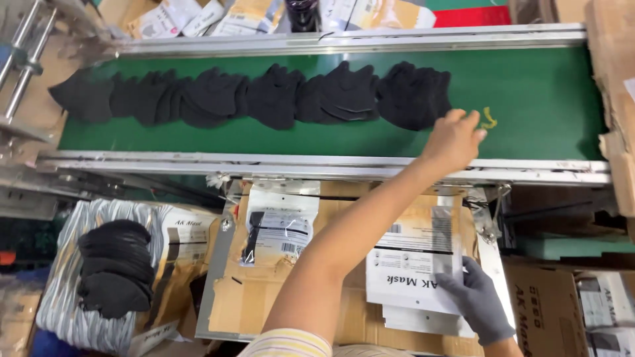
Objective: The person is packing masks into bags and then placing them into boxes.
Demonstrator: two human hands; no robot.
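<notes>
My left hand (455,139) is bare and reaches across to the green conveyor belt (529,99). Its fingers are loosely spread over the belt's near side, just right of the rightmost pile of black masks (413,92), and nothing is in it. A row of black mask piles (218,98) runs leftward along the belt. My right hand (477,301), in a grey glove, grips the top white pouch (413,264) of a stack lying on a cardboard-covered work surface (264,297) below the belt.
A filled mask pouch (278,228) lies on the cardboard at left. A striped bag (63,291) holds a stack of black masks (116,264) at lower left. Cardboard boxes (539,311) stand at right, and more pouches (251,16) lie beyond the belt's metal rail (344,41).
</notes>
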